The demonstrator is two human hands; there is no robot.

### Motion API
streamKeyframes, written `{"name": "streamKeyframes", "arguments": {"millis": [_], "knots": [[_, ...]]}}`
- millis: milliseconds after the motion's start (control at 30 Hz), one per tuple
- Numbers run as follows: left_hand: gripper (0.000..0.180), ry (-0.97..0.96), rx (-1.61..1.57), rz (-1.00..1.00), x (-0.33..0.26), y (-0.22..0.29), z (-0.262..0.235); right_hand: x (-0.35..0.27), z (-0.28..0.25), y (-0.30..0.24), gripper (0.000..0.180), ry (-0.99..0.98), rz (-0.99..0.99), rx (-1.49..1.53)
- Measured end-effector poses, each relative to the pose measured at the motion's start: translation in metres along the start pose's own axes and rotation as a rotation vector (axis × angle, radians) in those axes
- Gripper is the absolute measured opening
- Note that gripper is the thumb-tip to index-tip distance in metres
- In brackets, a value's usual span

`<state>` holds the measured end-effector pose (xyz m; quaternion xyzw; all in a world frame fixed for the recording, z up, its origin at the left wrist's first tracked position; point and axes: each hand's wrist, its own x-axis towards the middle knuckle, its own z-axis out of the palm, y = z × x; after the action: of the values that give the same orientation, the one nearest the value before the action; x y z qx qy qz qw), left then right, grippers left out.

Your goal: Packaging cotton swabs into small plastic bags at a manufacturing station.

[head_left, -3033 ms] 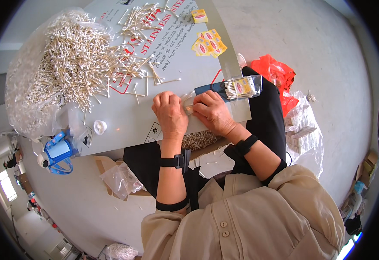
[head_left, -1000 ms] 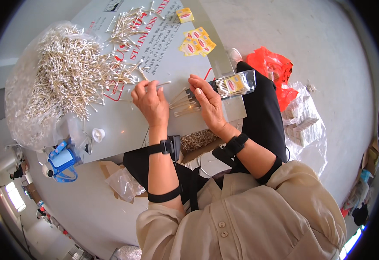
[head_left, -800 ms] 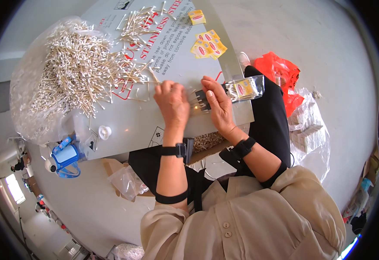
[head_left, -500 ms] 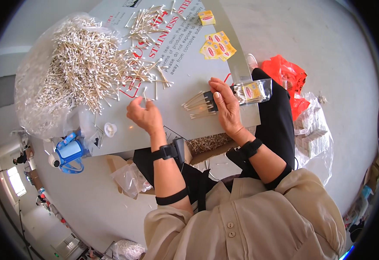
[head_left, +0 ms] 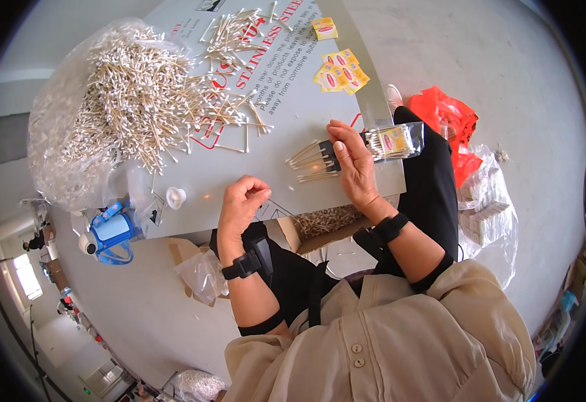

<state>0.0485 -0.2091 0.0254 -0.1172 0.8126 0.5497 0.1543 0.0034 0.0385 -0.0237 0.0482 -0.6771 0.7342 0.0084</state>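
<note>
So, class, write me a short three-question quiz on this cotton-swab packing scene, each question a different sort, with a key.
1. True or false: the right hand rests on a bundle of swabs half inside a clear packet.
2. Which colour is the tape dispenser at the board's edge? A red, B blue, C green.
3. Fill in: the left hand is curled over the grey ____, apart from the loose swab pile.

Key: 1 true; 2 B; 3 board.

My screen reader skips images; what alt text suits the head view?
A person's right hand presses a small clear packet of cotton swabs on a grey board; the left hand curls empty nearby, beside a large swab pile.
</note>
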Motion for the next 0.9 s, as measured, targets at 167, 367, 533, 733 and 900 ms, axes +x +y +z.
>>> {"name": "streamKeyframes", "arguments": {"millis": [167, 367, 533, 733, 900], "knots": [[0.026, 0.645, 0.107, -0.065, 0.043, -0.007, 0.002, 0.0, 0.005, -0.001, 0.03, -0.007, -0.007, 0.017], [0.04, 0.79, 0.611, -0.212, 0.1, 0.019, 0.018, 0.0, 0.006, -0.008, 0.026, 0.03, -0.004, 0.009], [0.033, 0.762, 0.632, -0.153, 0.107, 0.035, 0.045, 0.0, 0.003, -0.009, 0.026, 0.029, 0.007, -0.011], [0.017, 0.717, 0.698, -0.053, 0.1, 0.041, 0.057, -0.001, 0.003, -0.009, 0.029, 0.008, 0.014, -0.001], [0.011, 0.613, 0.639, 0.011, 0.093, 0.033, 0.056, -0.001, 0.003, -0.01, 0.029, 0.003, 0.017, -0.008]]}}
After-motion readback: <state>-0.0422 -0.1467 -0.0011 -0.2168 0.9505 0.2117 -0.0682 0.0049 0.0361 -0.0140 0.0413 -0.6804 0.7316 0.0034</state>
